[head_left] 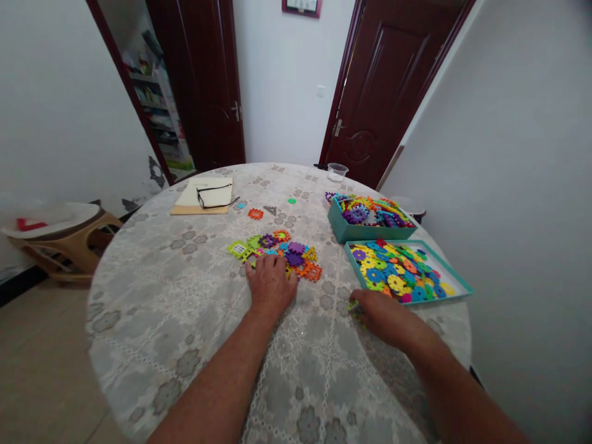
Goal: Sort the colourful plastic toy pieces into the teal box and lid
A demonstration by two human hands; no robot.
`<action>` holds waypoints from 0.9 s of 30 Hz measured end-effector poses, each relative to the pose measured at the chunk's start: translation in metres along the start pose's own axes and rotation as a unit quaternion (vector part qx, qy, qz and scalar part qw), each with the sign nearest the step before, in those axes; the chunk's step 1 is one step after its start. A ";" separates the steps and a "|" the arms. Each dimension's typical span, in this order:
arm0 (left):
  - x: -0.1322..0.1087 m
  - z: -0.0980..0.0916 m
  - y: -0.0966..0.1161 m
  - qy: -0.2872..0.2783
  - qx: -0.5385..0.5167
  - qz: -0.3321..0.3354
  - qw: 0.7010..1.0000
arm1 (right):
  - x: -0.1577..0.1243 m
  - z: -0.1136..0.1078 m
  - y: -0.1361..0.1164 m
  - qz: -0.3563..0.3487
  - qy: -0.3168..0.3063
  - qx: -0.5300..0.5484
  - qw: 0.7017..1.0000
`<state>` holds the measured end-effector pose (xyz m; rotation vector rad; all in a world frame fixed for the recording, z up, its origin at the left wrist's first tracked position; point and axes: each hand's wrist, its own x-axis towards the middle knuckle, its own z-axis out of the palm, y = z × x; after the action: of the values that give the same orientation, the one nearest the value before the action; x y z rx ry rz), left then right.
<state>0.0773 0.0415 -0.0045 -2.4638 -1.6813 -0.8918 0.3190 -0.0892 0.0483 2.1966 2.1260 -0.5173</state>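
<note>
My left hand point(271, 287) lies palm down at the near edge of a pile of colourful plastic building pieces point(295, 259), fingers stretched over them and thumb apart. Square toothed frames and gear-like shapes in green, purple, orange and blue make up this pile. Right of it, my right hand point(382, 313) is closed on a yellow-green building piece point(355, 308), low over the tablecloth. The fingers cover most of that piece, so its full shape is hidden. Just beyond my right hand stands a shallow teal tray point(457, 280) holding many round notched discs.
A deeper teal box point(374, 234), heaped with more pieces, adjoins the tray. An orange frame point(255, 214), a grey triangle point(270, 210) and a green disc point(291, 201) lie farther back. Eyeglasses point(217, 205) rest on a notebook point(189, 196); a clear plastic bowl point(337, 172) stands at the far edge.
</note>
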 end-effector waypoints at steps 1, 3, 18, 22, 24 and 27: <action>0.000 0.000 0.000 -0.001 -0.004 0.000 1.000 | 0.000 -0.002 -0.002 0.004 -0.008 -0.003 1.000; 0.000 -0.001 0.000 -0.002 -0.006 -0.002 1.000 | 0.000 -0.007 -0.005 0.001 -0.021 -0.005 1.000; -0.003 -0.006 0.001 -0.026 0.001 -0.021 0.999 | -0.025 -0.012 -0.001 0.042 -0.084 -0.045 0.995; -0.003 -0.005 0.002 -0.025 -0.002 -0.023 0.999 | -0.024 -0.009 0.001 0.050 -0.072 -0.060 0.994; -0.002 -0.006 0.002 -0.023 -0.001 -0.023 0.999 | -0.025 -0.009 -0.001 0.058 -0.062 -0.074 0.994; -0.002 -0.006 0.002 -0.026 0.004 -0.025 0.999 | -0.027 -0.009 -0.006 0.062 -0.052 -0.108 0.991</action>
<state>0.0763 0.0369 -0.0001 -2.4716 -1.7654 -0.8312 0.3149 -0.1129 0.0655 2.1160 1.8823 -0.3657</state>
